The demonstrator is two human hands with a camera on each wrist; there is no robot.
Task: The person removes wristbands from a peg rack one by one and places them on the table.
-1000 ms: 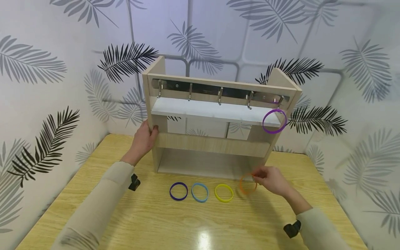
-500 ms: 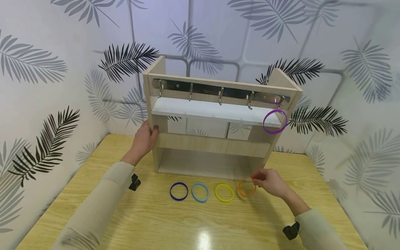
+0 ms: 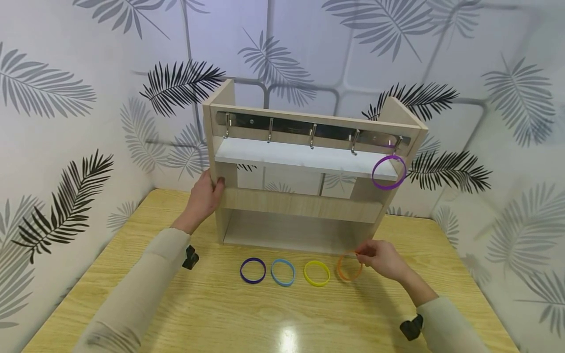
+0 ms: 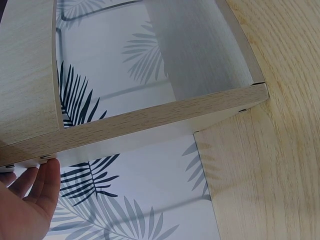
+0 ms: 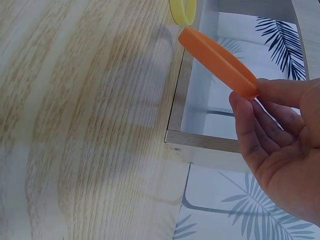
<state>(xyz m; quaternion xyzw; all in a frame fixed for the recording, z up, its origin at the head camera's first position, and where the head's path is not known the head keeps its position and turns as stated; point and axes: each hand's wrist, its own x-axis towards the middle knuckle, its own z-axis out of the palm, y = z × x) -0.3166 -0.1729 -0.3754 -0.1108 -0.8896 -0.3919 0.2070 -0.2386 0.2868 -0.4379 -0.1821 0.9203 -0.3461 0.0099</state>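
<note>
Orange band (image 5: 215, 66) is pinched by right hand (image 3: 385, 260); shelf (image 3: 300, 204) (purple band (image 3: 388, 187) hung there) is held by left hand (image 3: 203, 198).

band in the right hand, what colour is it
Orange; the band shows best in the right wrist view, pinched by the right hand.

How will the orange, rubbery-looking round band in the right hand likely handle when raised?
The orange, rubbery-looking round band probably flexes yet isn't floppy: it holds its hoop shape. It looks light, since its wall is thin. It may pivot, because the right hand pinches only one side.
</note>
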